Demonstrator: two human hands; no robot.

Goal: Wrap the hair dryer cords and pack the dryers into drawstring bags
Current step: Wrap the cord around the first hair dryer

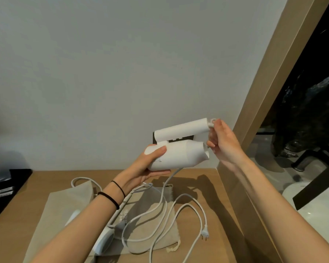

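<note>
Held high above the wooden tabletop [46, 179] is the white folding plastic hair dryer [180, 152], left hand [150, 168] wrapped round its barrel, right hand [224, 145] pinching the handle tip. Its long white cord [165, 205] sprawls in loops over the beige cloth drawstring bag [156, 211] near the right edge, so careless winding could snag it or drag the bag. The bag's print shows only "DR"; the dryer's label is too small to read.

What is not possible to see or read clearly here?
Head view:
- Second white hair dryer on table: mostly under left forearm.
- Print on beige cloth bag: partly covered by forearm, unreadable.
- Label on held white folding hair dryer: too small.
- Black objects, left edge: cut off, blurred.
</note>
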